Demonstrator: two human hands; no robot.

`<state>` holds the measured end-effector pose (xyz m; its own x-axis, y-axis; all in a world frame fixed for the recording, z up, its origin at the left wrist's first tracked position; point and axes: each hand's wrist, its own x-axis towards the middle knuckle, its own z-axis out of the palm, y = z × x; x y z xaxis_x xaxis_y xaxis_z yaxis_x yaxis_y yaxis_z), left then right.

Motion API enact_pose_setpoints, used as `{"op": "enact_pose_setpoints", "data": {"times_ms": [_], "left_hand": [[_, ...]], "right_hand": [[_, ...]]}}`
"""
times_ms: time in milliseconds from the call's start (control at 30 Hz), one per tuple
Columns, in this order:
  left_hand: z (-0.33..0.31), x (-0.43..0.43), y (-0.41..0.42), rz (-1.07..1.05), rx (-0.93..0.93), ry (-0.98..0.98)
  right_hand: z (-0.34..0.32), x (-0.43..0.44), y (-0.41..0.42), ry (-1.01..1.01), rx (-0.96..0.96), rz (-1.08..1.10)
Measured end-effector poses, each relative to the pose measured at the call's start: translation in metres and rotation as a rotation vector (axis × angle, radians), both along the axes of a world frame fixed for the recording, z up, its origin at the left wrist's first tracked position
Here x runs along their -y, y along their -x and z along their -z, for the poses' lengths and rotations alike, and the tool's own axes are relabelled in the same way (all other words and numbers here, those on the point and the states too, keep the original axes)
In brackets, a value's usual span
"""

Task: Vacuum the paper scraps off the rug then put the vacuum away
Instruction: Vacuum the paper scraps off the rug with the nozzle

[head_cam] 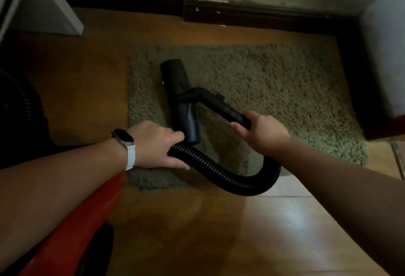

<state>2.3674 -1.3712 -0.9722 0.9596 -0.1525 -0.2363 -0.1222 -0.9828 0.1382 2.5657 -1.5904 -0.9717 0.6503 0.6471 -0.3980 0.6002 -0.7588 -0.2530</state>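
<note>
A person's left hand (pixel 157 144), a watch (pixel 122 138) on its wrist, wraps its fingers (pixel 178 163) closed around the ribbed black hose (pixel 219 172) where the hose runs back toward the red vacuum body (pixel 72 227) at lower left, apparently to keep the slack from dragging. Just beyond those fingers the flat black nozzle (pixel 177 91) lies lengthwise on the shaggy rug (pixel 274 82), its near end almost touching the left knuckles, its face seemingly down on the pile to draw up debris. From the left grip the hose loops down over the wood floor (pixel 197 231) and curves up to the right hand (pixel 260 131), whose fingers (pixel 237 127) are shut around the rigid black wand (pixel 223 106), likely to steer the nozzle. The wand slants up and left from that grip to meet the nozzle at mid-length. No paper scraps can be made out on the rug in this dim, slightly blurred view, so the vacuuming looks close to finished, with stowing the machine not yet begun. No bin or other open container shows; whatever the vacuum body holds is hidden.
</note>
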Motion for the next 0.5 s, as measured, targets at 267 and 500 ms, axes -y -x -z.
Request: {"op": "enact_pose_setpoints", "data": {"times_ms": [267,500], "left_hand": [[-0.001,-0.03,0.013,-0.08,0.006,0.015],[0.006,-0.034,0.009,-0.111,0.05,0.073]], "right_hand": [[-0.008,-0.082,-0.008,0.038,-0.013,-0.151],[-0.015,-0.116,-0.033,0.091,-0.033,-0.107]]}}
